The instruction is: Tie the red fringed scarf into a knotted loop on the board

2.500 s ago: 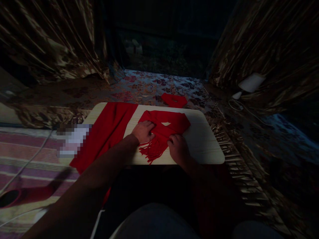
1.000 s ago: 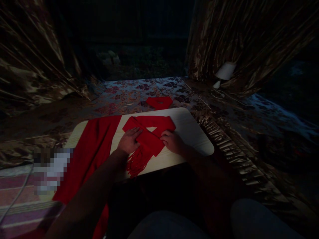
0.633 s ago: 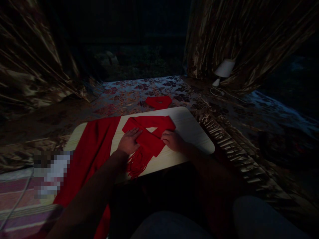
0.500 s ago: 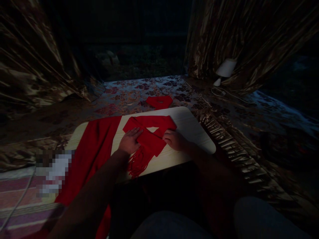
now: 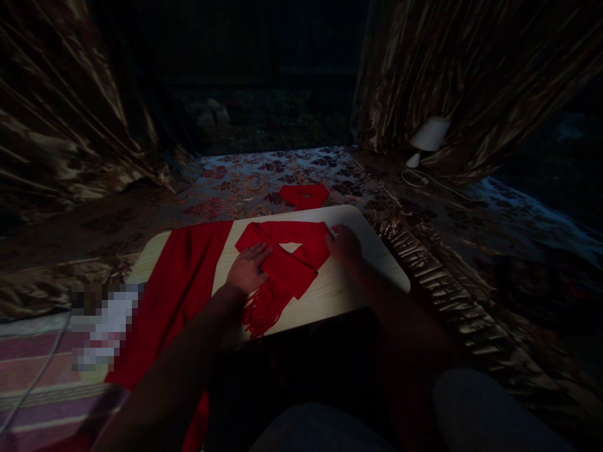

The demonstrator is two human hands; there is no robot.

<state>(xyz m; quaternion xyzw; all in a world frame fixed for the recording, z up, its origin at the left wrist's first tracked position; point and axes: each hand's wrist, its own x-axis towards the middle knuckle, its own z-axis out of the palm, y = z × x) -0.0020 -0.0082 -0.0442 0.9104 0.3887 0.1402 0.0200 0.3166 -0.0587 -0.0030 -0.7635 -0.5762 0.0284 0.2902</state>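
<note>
A red fringed scarf (image 5: 301,270) lies folded on a small pale wooden table (image 5: 372,276), its ends crossed around a small triangular gap. My left hand (image 5: 247,267) rests flat on the scarf's left part, fingers stretched out, just above the fringe. At the upper right corner of the fold, my right hand (image 5: 346,246) has its fingers curled against the scarf's edge; the fingertips are partly hidden in the dim light. To the left, a wide length of red cloth (image 5: 188,270) drapes across the table and down over its near side.
Beyond the table, another folded red piece (image 5: 306,194) lies on a patterned cover (image 5: 254,169). A white lamp (image 5: 429,135) with a cord stands at the back right by the curtains (image 5: 405,75). Striped cloth (image 5: 28,364) lies at the lower left, near a blurred-out patch.
My right hand has moved up and to the right, from the scarf's lower crossed end to its upper right corner. My left hand stays on the scarf.
</note>
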